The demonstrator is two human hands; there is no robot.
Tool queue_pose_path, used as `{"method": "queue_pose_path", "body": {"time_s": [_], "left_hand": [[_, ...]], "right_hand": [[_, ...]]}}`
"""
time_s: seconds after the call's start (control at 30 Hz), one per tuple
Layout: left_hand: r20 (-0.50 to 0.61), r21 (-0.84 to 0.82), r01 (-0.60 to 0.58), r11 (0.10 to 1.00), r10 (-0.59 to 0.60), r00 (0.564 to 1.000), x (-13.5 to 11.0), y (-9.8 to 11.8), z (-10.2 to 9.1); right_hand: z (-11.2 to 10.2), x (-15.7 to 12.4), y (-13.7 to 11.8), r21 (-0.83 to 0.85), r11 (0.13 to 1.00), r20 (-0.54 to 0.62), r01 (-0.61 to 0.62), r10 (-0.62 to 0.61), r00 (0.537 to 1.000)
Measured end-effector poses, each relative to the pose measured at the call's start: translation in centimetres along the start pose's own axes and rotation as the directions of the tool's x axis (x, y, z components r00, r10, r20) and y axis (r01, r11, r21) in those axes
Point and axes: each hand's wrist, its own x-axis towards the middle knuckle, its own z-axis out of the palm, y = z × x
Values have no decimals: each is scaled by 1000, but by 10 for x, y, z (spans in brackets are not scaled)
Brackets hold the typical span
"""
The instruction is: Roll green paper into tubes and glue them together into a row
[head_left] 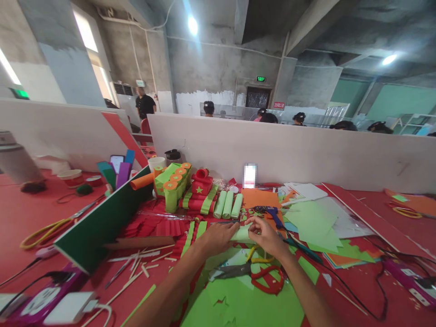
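A light green paper roll [241, 234] lies crosswise between my hands. My left hand [221, 236] closes over its left end from above. At the other end, the curled fingers of my right hand [262, 234] grip its edge. Just below are scissors [267, 279] with red and yellow handles, resting on green paper [245, 304] that has a star-shaped cutout. Beyond my hands, several finished light green rolls [227, 204] lie side by side. A blue glue gun [274, 213] sits on orange paper [260, 198] behind my right hand.
Left of the rolls stand a red paper piece with a star [200, 188] and green-orange paper cylinders [173, 188]. A dark green board [105, 222] leans at left, near thin sticks [136, 268]. Pale green sheets [311, 218] and a power strip [408, 277] lie right. A white partition [289, 150] closes the back.
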Motion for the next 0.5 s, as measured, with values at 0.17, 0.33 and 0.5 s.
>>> {"method": "queue_pose_path", "body": {"time_s": [0.17,0.33,0.5], "left_hand": [[7,5,22,1000,-22,1000,0,-3,2],[13,-6,24,1000,-24,1000,0,-4,0],[10,-13,1,1000,-1,1000,0,-2,0]], "right_hand": [[-6,5,9,53,998,-83,-24,29,996],[-7,4,9,44,999,-81,-31,35,996],[1,1,4,11,1000,-18,8,-8,1000]]}}
